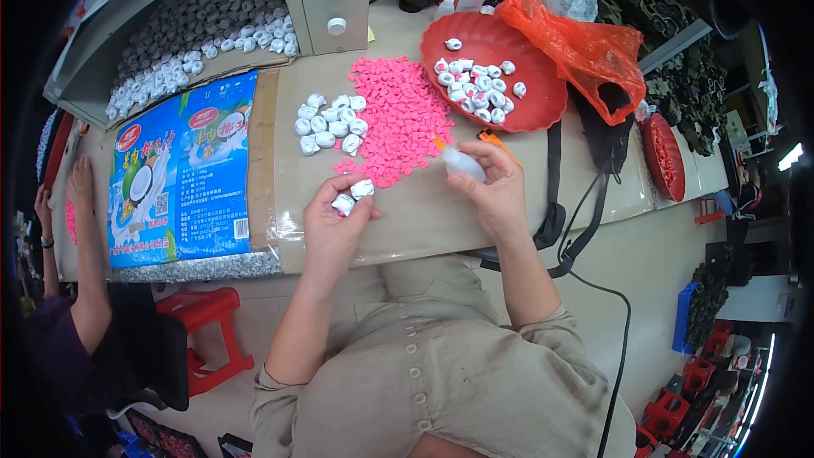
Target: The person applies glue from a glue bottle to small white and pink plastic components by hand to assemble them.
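Observation:
My left hand (326, 233) is closed on two small white rounded pieces (362, 189), pinched at the fingertips; a bit of pink shows by the lower one. In my right hand (502, 195) is a small translucent squeeze bottle (466, 166) with a yellow-orange tip, tilted toward the upper left. The bottle is apart from the white pieces. Just beyond both hands spreads a heap of small pink pieces (398, 110). To its left sits a cluster of similar white pieces (320, 125). An orange object (500, 142) lies partly hidden behind my right hand.
A red scalloped tray (543, 106) holds more white pieces, with a red plastic bag (581, 42) over its edge. Blue printed cardboard (182, 174) covers the table at left. A machine (326, 8) stands behind, its opening full of white pieces. Black straps (555, 195) hang over the table's edge.

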`<state>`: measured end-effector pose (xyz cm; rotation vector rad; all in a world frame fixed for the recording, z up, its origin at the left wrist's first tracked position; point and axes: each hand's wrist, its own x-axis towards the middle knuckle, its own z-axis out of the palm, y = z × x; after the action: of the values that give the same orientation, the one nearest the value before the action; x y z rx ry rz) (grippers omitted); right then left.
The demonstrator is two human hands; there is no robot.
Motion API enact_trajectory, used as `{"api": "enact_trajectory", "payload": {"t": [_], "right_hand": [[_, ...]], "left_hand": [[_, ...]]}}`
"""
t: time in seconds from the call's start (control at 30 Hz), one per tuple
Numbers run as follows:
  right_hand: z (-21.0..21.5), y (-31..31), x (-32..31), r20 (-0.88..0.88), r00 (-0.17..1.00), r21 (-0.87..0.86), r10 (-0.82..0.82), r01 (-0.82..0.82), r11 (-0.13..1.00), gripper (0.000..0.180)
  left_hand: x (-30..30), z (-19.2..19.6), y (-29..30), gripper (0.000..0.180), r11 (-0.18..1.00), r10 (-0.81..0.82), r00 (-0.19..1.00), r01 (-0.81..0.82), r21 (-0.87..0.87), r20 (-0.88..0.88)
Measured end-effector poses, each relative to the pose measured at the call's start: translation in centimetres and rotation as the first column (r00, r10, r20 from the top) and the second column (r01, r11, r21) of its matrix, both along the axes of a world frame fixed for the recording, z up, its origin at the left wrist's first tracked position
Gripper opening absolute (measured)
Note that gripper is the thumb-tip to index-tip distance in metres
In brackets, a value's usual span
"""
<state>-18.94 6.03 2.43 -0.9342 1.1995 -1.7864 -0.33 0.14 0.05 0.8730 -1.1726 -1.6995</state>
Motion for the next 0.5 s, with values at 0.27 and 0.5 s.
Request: {"api": "enact_trajectory", "payload": {"t": [0.27,0.5], "right_hand": [[0.4,-0.3,-0.7,-0.63,0.761,0.354,0.153,0.107,0.929,0.02],[-1.2,-1.7,0.3,-0.875,0.482,0.013,-0.053,0.134,0.991,0.017]], "left_hand": [[0.1,-0.3,0.1,0.025,1.0,0.007,1.0,-0.008,-0.024,-0.028],[0.1,-0.1,0.1,0.026,1.0,-0.012,0.999,0.012,-0.01,-0.05]]}}
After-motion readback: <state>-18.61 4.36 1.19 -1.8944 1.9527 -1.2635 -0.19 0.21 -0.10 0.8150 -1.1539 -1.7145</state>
